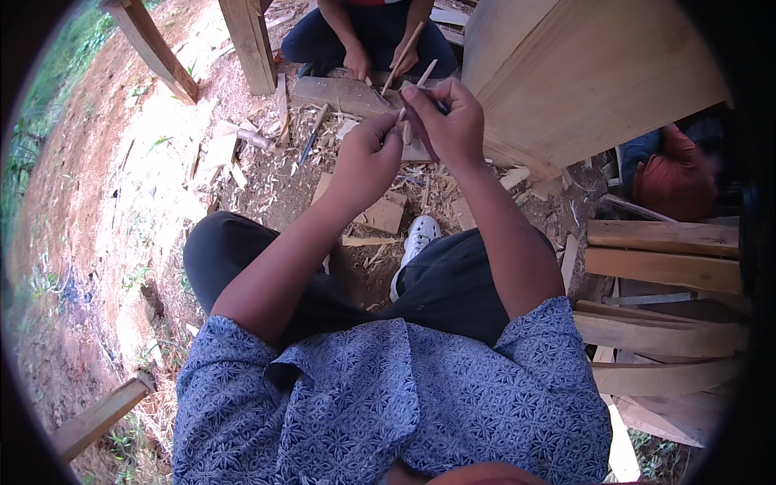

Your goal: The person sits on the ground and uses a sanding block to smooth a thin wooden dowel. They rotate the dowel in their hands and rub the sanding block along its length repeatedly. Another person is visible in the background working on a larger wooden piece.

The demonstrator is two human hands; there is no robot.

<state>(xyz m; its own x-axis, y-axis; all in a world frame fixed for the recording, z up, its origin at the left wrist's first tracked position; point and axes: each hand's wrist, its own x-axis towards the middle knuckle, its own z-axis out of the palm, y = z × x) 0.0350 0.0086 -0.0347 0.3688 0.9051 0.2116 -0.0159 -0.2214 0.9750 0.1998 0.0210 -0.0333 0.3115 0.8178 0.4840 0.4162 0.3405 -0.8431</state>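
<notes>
In front of me my left hand (372, 158) is closed, pinching a thin pale wooden stick (402, 115) between thumb and fingers. Right beside it, my right hand (451, 120) is closed on a flat reddish-brown strip (419, 133) that hangs below its fingers; I cannot tell what the strip is made of. The strip lies against the stick, or very near it. A small dark thing shows at the right fingers, too covered to name. A pale stick end (427, 73) rises behind the hands; whether it belongs to the held stick is hidden.
Across from me a seated person's hands (356, 61) work with a thin stick (402, 58) over a log (343, 93). A narrow tool (314, 136) lies among shavings. A large wooden panel (582, 73), stacked planks (663, 267) and another person (675, 178) are at right.
</notes>
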